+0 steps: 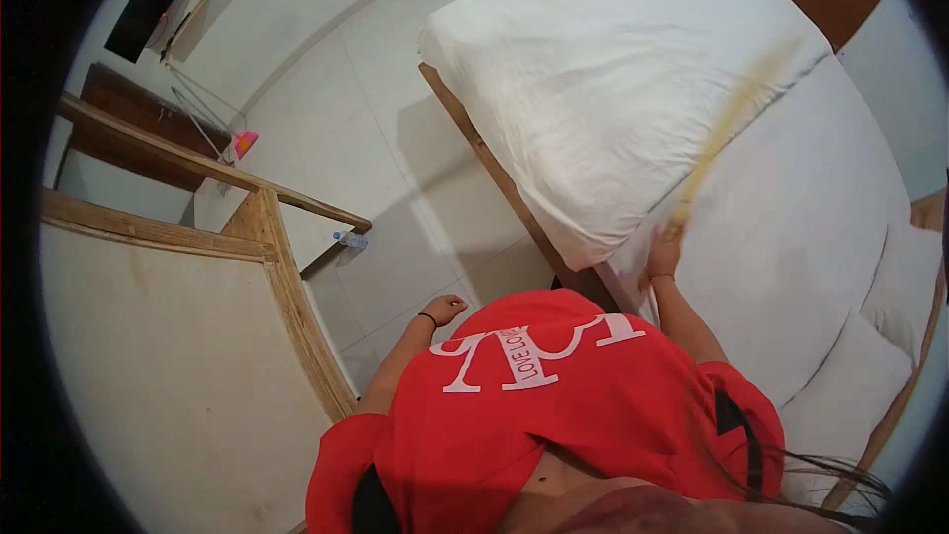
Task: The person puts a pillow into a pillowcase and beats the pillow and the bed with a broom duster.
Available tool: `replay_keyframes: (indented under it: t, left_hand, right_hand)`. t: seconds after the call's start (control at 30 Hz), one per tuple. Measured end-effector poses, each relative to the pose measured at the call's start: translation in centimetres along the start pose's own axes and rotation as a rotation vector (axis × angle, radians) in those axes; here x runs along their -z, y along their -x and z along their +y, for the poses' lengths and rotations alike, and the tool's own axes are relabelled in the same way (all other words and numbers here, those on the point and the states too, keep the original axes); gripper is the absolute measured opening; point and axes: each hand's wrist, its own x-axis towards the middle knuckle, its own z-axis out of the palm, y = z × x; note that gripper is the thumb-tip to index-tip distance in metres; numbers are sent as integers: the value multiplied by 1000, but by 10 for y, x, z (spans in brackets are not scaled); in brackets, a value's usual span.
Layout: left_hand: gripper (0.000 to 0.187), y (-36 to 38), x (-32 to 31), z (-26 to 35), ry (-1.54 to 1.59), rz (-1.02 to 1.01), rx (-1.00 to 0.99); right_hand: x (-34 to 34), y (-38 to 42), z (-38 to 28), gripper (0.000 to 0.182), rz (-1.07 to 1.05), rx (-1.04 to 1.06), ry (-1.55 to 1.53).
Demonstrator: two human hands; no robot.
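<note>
Here, right hand [664,253] clamped round yellow broom [714,151], bedding [781,237] beneath; left hand [448,310] loosely closed; bed frame [496,173] between; bottle [350,240] beyond.

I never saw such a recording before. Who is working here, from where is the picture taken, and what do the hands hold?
There is no robot here. A person in a red top works with bare hands, and the only picture comes from a camera on their head, looking down. The right hand grips a long yellowish tool, too blurred to name. It reaches over a bed, where a white cover and pillows lie. The left hand hangs beside the body, with nothing visible in it.
</note>
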Motion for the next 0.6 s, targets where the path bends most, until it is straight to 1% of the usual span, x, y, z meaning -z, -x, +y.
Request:
replay_keyframes:
  t: [0.03, 0.07, 0.13, 0.17, 0.2, 0.27, 0.33, 0.37, 0.43, 0.47, 0.53, 0.57, 0.6]
  left_hand:
    - [44, 1, -1, 3, 35, -4, 11]
    - [43, 2, 1, 8, 14, -11, 29]
    - [42, 4, 20, 15, -41, -10, 64]
    - [42, 0, 28, 13, -13, 36, 68]
    - [41, 0, 30, 9, 17, 75, 74]
    - [40, -2, 36, 5, 66, 154, 107]
    - [41, -13, 43, -4, 24, 154, 167]
    - [41, -20, 40, -6, 6, 154, 197]
    - [42, -32, 35, 0, 45, 127, 179]
    - [43, -40, 38, 7, 60, 121, 164]
    - [44, -52, 42, 21, -9, 92, 132]
    - [44, -59, 42, 33, -39, 76, 115]
    - [43, -60, 48, 48, 54, 49, 138]
  right_hand:
    - [-8, -7, 17, 72, -158, -39, 260]
    - [6, -7, 2, 73, -520, 81, 542]
    - [19, -29, -13, 74, -528, 245, 444]
    - [20, -44, -24, 75, -529, 326, 392]
    - [19, -55, -35, 74, -465, 283, 315]
    - [4, -72, -65, 74, -146, 293, -57]
    - [-20, -89, -94, 76, 172, 328, -367]
    - [-34, -102, -92, 76, -35, 266, -93]
    - [-58, -114, -76, 77, -439, 108, 454]
    - [-54, -120, -77, 76, -547, 216, 513]
    - [-40, -128, -106, 74, -754, 445, 616]
    - [-39, -135, -116, 74, -669, 458, 485]
    - [-36, -133, -120, 73, -591, 455, 359]
